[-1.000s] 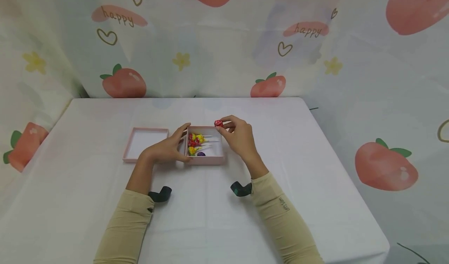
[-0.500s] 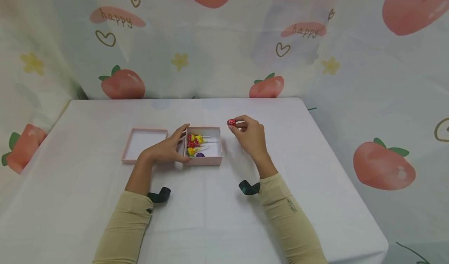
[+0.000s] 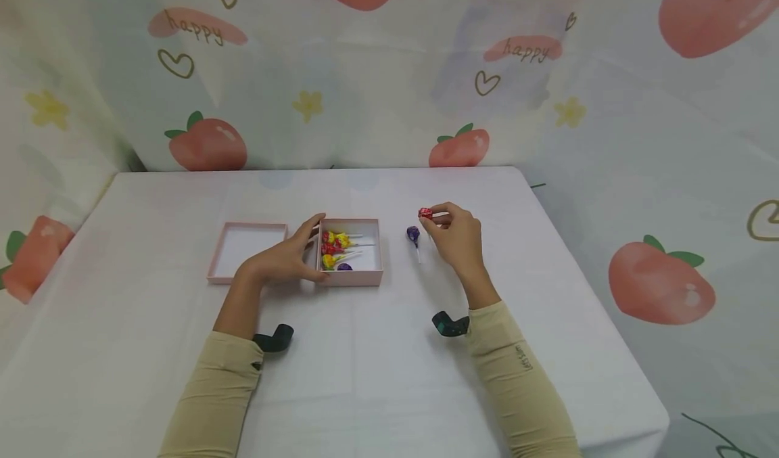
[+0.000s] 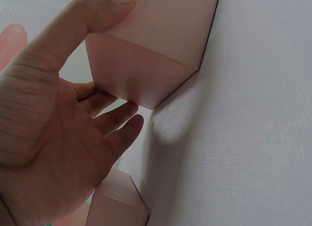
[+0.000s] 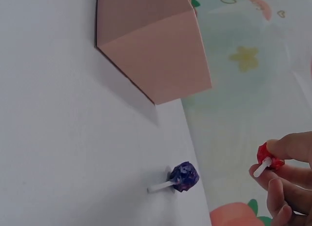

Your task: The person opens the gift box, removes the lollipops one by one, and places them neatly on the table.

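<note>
My left hand (image 3: 276, 258) grips the left end of an open pink box (image 3: 349, 279), thumb on its front wall and fingers reaching round to the back. Inside lie several red and yellow wrapped lollipops (image 3: 339, 240), with a purple one (image 3: 345, 267) near the front wall. To the right of the box, my right hand (image 3: 461, 241) pinches a red lollipop (image 5: 263, 155) by its wrapped head, stick pointing down, raised over the table. Just left of that hand, another purple lollipop (image 3: 413, 234) lies on the white cloth, its white stick towards me.
The pink box lid (image 3: 243, 249) lies with its inside up, left of the box and partly behind my left hand. A white cloth covers the table (image 3: 359, 370). A fruit-patterned curtain (image 3: 377, 93) hangs behind its back edge.
My right hand has carried the red lollipop rightward, away from the box. The purple lollipop on the cloth has come into view beside it. My left hand keeps its hold on the box.
</note>
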### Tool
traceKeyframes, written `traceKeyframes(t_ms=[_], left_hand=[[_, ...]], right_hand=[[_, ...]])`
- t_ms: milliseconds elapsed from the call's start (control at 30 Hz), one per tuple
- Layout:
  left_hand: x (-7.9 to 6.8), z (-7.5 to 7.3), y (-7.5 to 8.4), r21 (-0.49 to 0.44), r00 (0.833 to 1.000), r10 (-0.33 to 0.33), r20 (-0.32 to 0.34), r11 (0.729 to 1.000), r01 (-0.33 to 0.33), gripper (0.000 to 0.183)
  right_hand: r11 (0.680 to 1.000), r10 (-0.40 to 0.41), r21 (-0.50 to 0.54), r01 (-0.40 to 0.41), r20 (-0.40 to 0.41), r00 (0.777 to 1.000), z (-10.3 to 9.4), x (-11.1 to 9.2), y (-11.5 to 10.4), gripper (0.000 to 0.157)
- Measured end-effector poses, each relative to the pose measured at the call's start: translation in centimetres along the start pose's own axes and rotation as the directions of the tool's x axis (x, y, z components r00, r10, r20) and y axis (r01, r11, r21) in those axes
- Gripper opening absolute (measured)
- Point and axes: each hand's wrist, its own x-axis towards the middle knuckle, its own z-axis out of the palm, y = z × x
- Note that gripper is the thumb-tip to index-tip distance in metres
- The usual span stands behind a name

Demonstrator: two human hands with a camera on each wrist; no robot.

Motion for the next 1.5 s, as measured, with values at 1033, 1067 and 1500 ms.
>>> traceKeyframes(t_ms=[1033,1067,1500], left_hand=[[0.1,0.1,-0.3,0.026,1.000,0.005,-0.007,1.000,-0.005,0.127],[0.1,0.1,-0.2,0.025,1.000,0.005,-0.007,1.000,-0.004,0.127],[0.1,0.1,-0.3,0.030,1.000,-0.003,-0.008,1.000,0.003,0.127]], right_hand=[[0.967,0.254,-0.030,-0.253,0.056,0.965,1.1,0.6,5.8,0.025],[0.966,0.260,-0.031,-0.258,0.059,0.964,1.2,0.6,5.9,0.025],[0.970,0.244,0.007,-0.244,0.046,0.969,2.1,0.5,6.9,0.026]])
